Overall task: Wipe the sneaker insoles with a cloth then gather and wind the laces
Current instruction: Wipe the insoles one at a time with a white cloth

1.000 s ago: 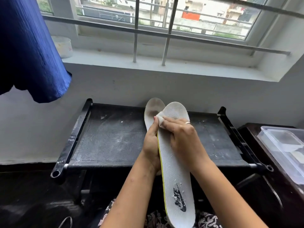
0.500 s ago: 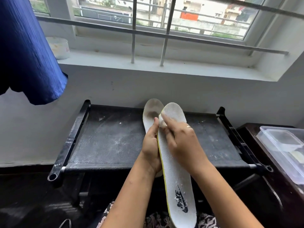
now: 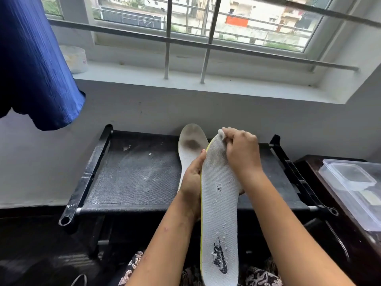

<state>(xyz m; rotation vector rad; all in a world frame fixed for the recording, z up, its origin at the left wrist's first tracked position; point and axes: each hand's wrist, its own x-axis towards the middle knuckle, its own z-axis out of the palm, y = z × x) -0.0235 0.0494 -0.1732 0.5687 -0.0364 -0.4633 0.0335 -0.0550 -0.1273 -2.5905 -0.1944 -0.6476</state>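
Head view: the left hand (image 3: 192, 178) grips the edge of a white insole (image 3: 219, 203) held over the black rack (image 3: 134, 172); the right hand (image 3: 241, 153) pinches a cloth (image 3: 221, 133) on its toe end. A second insole (image 3: 190, 145) stands behind.

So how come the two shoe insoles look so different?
The front insole looks mostly clean and pale, while the back insole has a dark smudge near its toe. The front insole is being rubbed at its tip with a cloth by the right hand; the back insole is only held, behind it, by the left hand. The front insole shows a printed logo; none shows on the back one. Both are whitish and point toward the window.
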